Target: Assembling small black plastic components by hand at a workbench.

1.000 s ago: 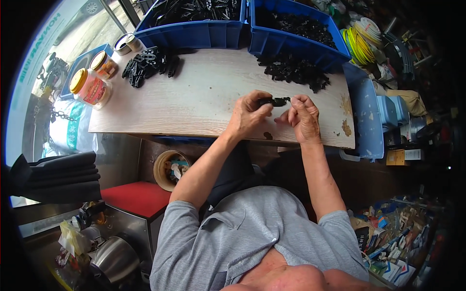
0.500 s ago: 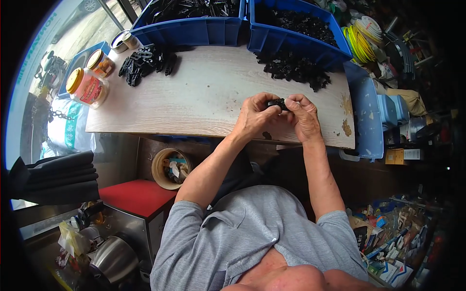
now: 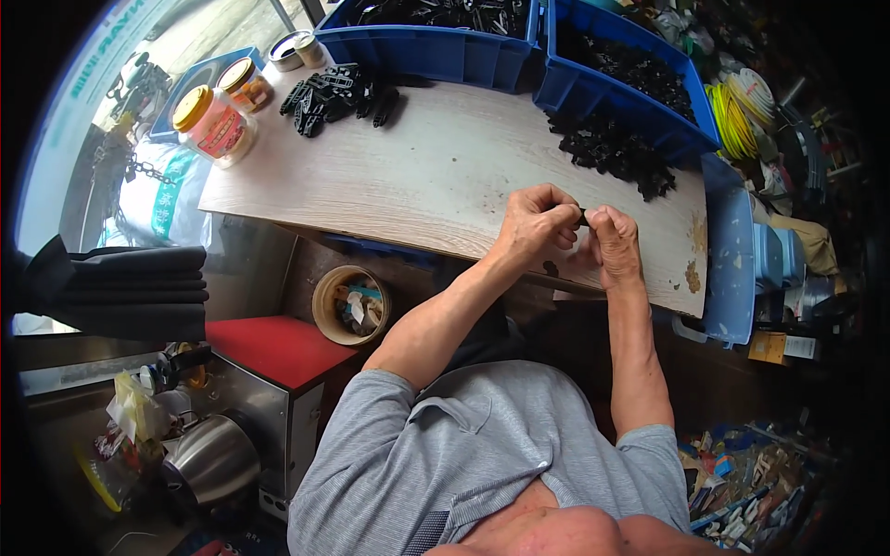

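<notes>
I see left hand [image 3: 536, 225] and right hand [image 3: 616, 246] fingers pinching a mostly hidden black part [image 3: 583, 217] near tabletop's [image 3: 371, 176] front edge; loose pinch could drop it over that edge; pale surface, brown patches [image 3: 692, 276] by right edge, black heaps [image 3: 616, 159] toward far corners, blue bins [image 3: 426, 57] at far edge, yellow coil [image 3: 731, 120] beyond

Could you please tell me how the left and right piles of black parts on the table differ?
The left pile shows longish, slotted pieces; the right pile, smaller-looking, jagged ones. The left pile lies near the jars, the right pile beside the right blue bin. Both are black and lie on the table.
</notes>
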Action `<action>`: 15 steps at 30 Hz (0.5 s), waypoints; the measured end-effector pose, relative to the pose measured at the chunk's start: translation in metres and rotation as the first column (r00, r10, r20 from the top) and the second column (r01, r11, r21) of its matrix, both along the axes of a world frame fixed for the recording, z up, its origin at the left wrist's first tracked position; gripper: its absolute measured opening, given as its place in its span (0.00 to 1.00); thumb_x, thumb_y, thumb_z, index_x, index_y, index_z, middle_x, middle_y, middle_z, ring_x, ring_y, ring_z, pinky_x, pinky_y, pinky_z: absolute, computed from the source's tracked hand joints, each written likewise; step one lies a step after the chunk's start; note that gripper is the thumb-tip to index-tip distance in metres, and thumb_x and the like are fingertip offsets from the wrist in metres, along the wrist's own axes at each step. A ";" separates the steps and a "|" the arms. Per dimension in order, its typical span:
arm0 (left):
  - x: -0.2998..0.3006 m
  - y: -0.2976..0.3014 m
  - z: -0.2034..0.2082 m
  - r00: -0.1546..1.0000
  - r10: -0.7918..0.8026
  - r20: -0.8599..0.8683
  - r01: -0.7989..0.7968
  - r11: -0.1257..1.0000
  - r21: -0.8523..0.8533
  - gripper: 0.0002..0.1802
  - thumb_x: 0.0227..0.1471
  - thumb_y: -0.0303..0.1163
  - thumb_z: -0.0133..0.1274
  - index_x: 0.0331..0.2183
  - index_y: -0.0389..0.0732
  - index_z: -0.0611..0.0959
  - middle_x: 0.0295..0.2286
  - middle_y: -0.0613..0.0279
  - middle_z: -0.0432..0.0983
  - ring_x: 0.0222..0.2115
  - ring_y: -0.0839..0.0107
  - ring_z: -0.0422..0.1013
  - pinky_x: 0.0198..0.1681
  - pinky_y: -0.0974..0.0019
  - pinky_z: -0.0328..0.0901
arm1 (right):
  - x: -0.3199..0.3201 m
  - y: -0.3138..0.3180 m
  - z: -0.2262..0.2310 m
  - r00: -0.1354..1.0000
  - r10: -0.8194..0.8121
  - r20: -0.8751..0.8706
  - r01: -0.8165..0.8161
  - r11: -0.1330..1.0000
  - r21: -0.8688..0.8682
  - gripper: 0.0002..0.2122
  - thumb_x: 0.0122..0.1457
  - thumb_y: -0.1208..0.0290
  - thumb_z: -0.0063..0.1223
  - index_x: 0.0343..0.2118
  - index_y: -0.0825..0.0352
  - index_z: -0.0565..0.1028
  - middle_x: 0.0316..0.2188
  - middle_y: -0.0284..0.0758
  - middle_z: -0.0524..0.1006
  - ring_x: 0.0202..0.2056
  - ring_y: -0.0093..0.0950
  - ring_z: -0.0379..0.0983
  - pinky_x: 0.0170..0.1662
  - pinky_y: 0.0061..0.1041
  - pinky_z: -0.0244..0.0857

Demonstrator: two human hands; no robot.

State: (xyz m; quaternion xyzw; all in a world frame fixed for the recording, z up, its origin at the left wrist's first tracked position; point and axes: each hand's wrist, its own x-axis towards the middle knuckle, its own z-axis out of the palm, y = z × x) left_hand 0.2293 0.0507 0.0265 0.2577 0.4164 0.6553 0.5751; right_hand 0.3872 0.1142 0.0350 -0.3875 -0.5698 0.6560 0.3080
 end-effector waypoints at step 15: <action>-0.188 0.014 -0.020 -0.533 0.245 -0.810 -0.421 0.754 0.505 0.18 0.47 0.33 0.59 0.43 0.45 0.82 0.43 0.56 0.78 0.43 0.51 0.71 0.46 0.52 0.67 | 0.063 0.027 0.002 0.815 -0.536 -0.220 0.494 0.841 -0.222 0.22 0.61 0.56 0.51 0.12 0.59 0.62 0.06 0.31 0.58 0.15 0.32 0.70 0.33 0.49 0.78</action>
